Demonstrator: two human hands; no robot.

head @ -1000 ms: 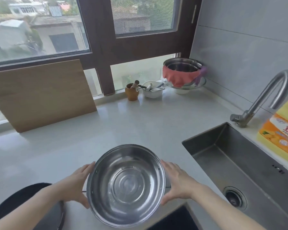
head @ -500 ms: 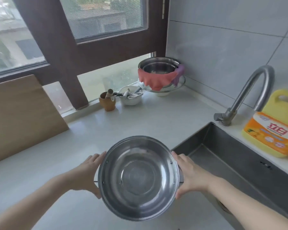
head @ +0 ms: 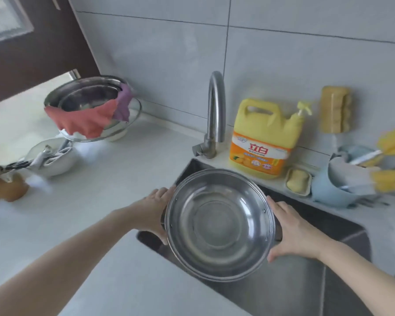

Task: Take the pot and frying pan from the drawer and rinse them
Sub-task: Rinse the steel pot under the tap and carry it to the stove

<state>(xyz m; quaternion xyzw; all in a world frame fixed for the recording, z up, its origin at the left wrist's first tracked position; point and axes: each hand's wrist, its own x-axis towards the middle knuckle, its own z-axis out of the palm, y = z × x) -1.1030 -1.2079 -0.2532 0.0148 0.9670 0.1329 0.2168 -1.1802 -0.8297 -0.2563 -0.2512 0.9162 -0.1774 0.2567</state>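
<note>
**Pot held over the sink**

Pale grey tiles back a white counter [head: 114, 179] with a steel sink [head: 306, 281] sunk into it, and a curved tap [head: 216, 115] stands at the sink's far rim. A person holds a steel pot [head: 219, 224] in the air above the near-left part of the sink, its mouth tipped up toward the viewer and its inside bare and shiny.

Both hands carry it by the sides. The left hand [head: 154, 213] is wrapped round the pot's left side, thumb near the lower rim and fingers reaching along the upper rim. The right hand [head: 292, 233] clasps the right side the same way, where a dark side handle shows just under its palm. The fingertips below the pot are hidden.

Just right of the tap stands a yellow detergent jug [head: 265, 140] on the ledge, with a bar of soap [head: 298, 182] in a dish beside it and a blue holder [head: 331, 190] further right, blurred. On the left of the counter, steel bowls [head: 84, 99] are stacked with a red cloth [head: 82, 120] draped over the rim, and a white bowl [head: 55, 160] sits nearer.
</note>
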